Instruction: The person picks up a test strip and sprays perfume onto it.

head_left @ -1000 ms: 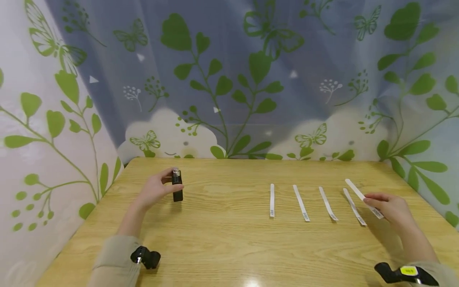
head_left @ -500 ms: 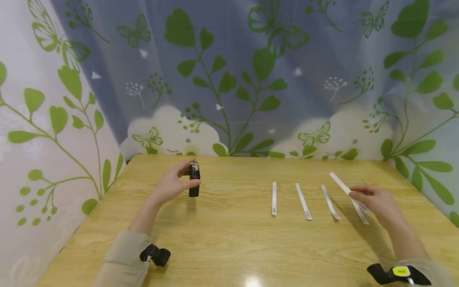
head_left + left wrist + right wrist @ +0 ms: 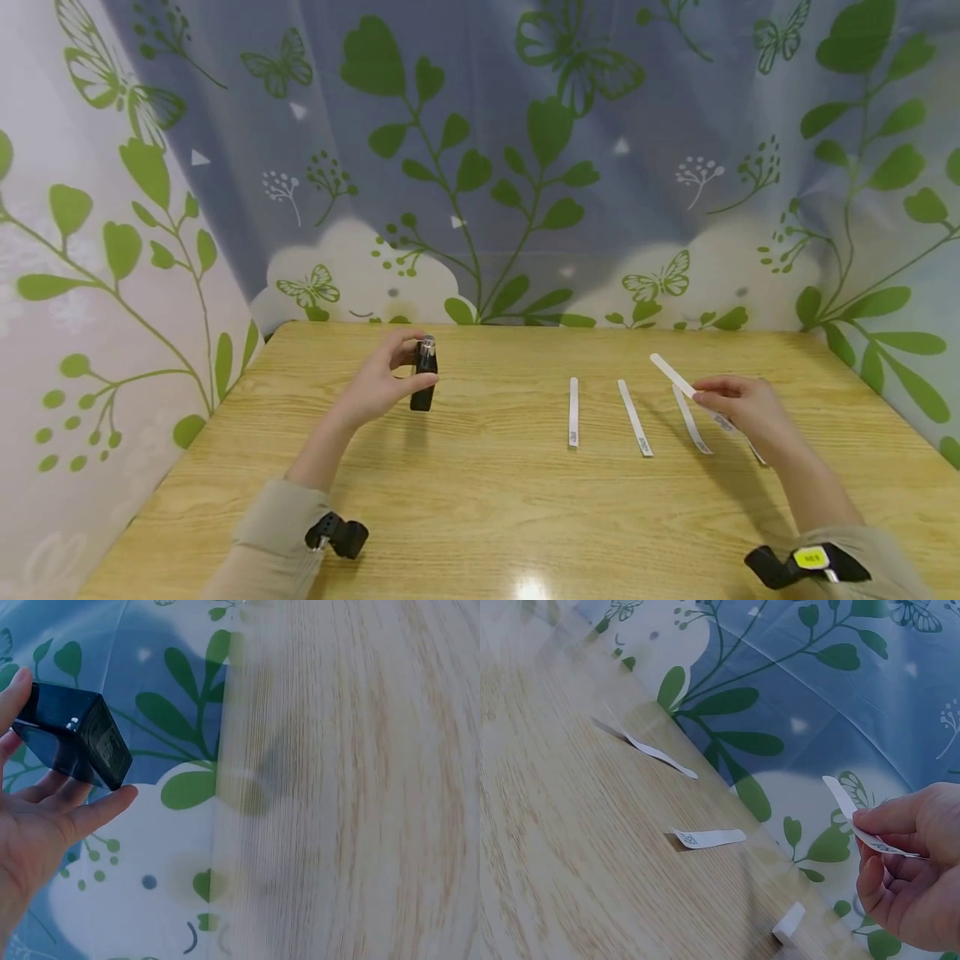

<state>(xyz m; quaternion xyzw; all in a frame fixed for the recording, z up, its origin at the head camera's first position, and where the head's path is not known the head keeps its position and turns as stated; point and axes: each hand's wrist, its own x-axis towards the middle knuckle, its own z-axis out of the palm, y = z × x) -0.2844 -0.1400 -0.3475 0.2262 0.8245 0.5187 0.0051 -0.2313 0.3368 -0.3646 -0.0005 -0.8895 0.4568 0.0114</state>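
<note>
My left hand point(image 3: 378, 383) grips a black perfume bottle point(image 3: 425, 379) upright between thumb and fingers, its silver spray top uppermost. In the left wrist view the bottle point(image 3: 71, 735) shows its dark sides and base, raised off the table. My right hand point(image 3: 753, 412) pinches a white paper test strip point(image 3: 671, 373) with printing near its lower end. In the right wrist view this strip point(image 3: 844, 799) is held above the table between thumb and fingers. Beneath the right hand lies another strip point(image 3: 692, 423); one further right point(image 3: 756, 452) is mostly hidden by the hand.
Two more white strips, one nearly straight point(image 3: 573, 412) and one slanted point(image 3: 635, 418), lie apart on the wooden table point(image 3: 487, 500). A leaf-and-butterfly patterned curtain point(image 3: 480, 208) stands behind the table and along its sides. Each wrist carries a black strapped device.
My left hand has carried the perfume bottle to the right. The right hand has moved left with its test strip, passing over the strips lying on the table.
</note>
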